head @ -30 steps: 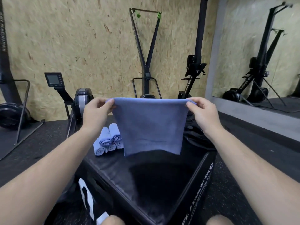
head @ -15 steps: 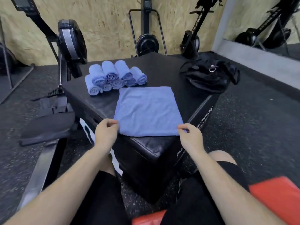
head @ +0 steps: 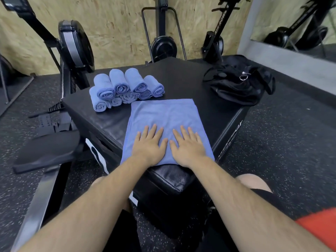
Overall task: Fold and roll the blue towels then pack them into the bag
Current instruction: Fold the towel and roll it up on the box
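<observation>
- While your left hand (head: pixel 150 144) and right hand (head: pixel 188 145) lie palm down side by side on the flat blue towel (head: pixel 163 115), you've got its near half pressed onto the black box (head: pixel 109 122). Fingers are straight and a bit spread, thumbs almost meeting. Nothing's pinched or gripped. The towel's near edge sits right at the box's front corner, and both your wrists cross it.

- Yep, and your rolled towels (head: pixel 125 88) are piled in two layers at the far left of that same box top, spiral ends facing you. The pile sits just past the flat towel's far left corner, and I can't tell if they touch. Your black bag (head: pixel 238 84) is slumped on the far right corner of the box, apart from the flat towel, with a metal ring (head: pixel 243 76) showing on top.

- Any writing you can actually read there?

- Only one bit. On the upright black machine (head: pixel 221 22) against the chipboard wall, white letters run up the post: "AIR ROWE", then I lose it. The right side of your box has pale lettering (head: pixel 234 140) too, but it's too dim for me to make out. There's also a white mark (head: pixel 94 151) on the box's left side, no clue what it says.
</observation>
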